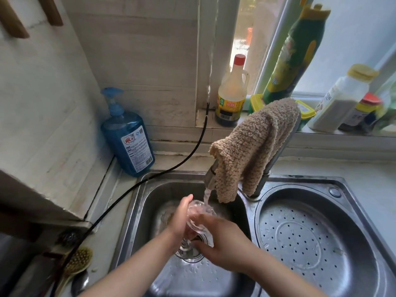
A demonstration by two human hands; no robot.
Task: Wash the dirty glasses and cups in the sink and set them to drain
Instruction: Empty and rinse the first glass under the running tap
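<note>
Steel double sink [137,202] holds, over its left basin, 2 hands, left hand [180,219] and right hand [222,243], both curled around 1 clear glass [198,213] tilted under water running from the towel-draped faucet [211,179].

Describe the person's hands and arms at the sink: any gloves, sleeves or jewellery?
Both are bare. The left hand and the right hand wear no gloves, and no ring, watch or bracelet shows on them or on the wrists. Both forearms are uncovered as far as the bottom edge of the picture, with no sleeve in view.
</note>
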